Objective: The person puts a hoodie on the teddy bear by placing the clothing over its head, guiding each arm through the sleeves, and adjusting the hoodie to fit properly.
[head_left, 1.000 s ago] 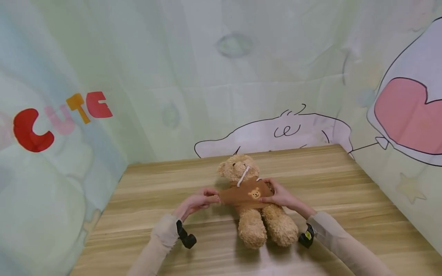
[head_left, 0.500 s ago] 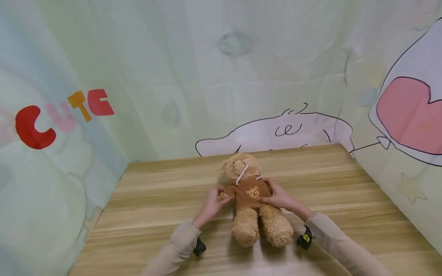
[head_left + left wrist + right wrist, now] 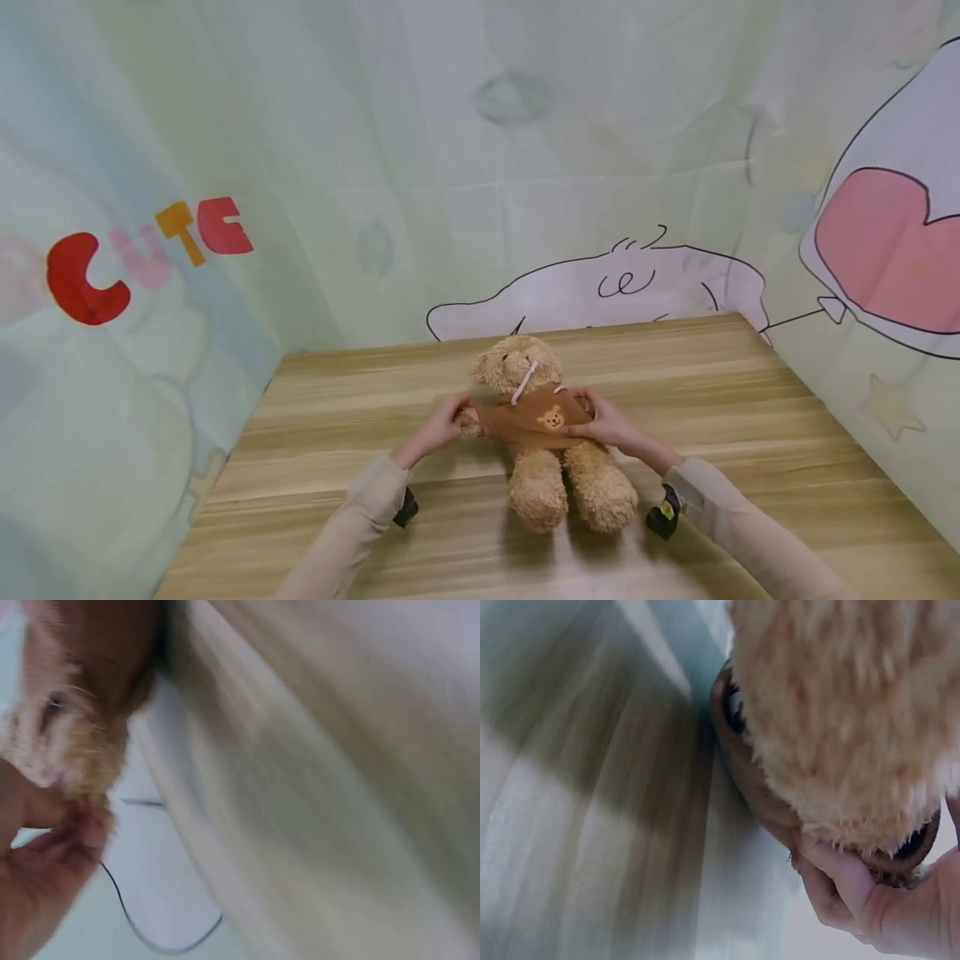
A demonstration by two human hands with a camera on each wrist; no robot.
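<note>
A tan teddy bear (image 3: 519, 363) lies on its back, head toward the far edge, in a brown hoodie (image 3: 517, 427) with white drawstrings and a small bear patch. The left hand (image 3: 435, 428) pinches the furry paw beyond the hoodie's sleeve, and that arm is stretched sideways. In the left wrist view, thumb and fingertips meet on the paw's fur (image 3: 88, 754), blurred. On the other side, the right hand (image 3: 611, 425) grips the bear's torso, thumb on the hoodie's front; its other fingers are partly hidden. In the right wrist view, a plush leg (image 3: 847, 712) covers much of the frame.
The bear rests on a wood-grain table (image 3: 337, 392). Printed cloth walls (image 3: 360, 208) stand behind it and at both sides, with cartoon drawings and coloured letters. Black wrist cameras (image 3: 663, 513) sit below both sleeve cuffs.
The left hand first moved right, bringing the bear's arm in toward its body, then back left, drawing the arm outward. The bear's legs shifted slightly. The right hand kept its grip.
</note>
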